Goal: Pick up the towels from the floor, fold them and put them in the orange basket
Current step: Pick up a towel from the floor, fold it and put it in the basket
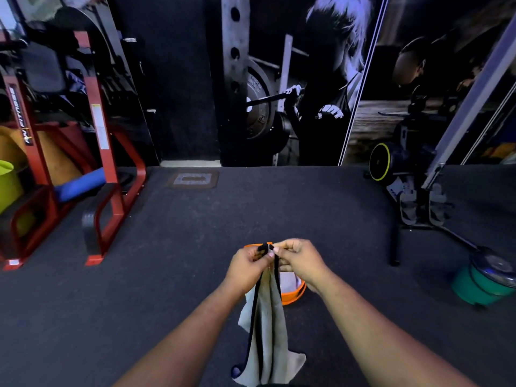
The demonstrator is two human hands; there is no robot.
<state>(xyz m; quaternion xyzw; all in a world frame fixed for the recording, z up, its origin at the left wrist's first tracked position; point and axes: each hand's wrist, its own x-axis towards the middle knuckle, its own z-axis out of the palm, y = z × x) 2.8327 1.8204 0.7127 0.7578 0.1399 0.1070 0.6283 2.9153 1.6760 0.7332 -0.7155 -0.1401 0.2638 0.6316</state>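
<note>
A grey towel [269, 339] with a black border hangs down in front of me, doubled over lengthwise. My left hand [247, 263] and my right hand [297, 261] pinch its top corners close together, fingertips almost touching. Directly behind the towel and my hands stands the orange basket [294, 296] on the floor; only its rim and right side show, with something pale inside. No other towel can be made out on the floor.
Dark carpet covers the floor. A red gym machine [106, 169] stands at the left, an exercise bike [413, 191] at the right, and a green bin [483, 283] near the right edge. A small mat [192, 180] lies by the back wall.
</note>
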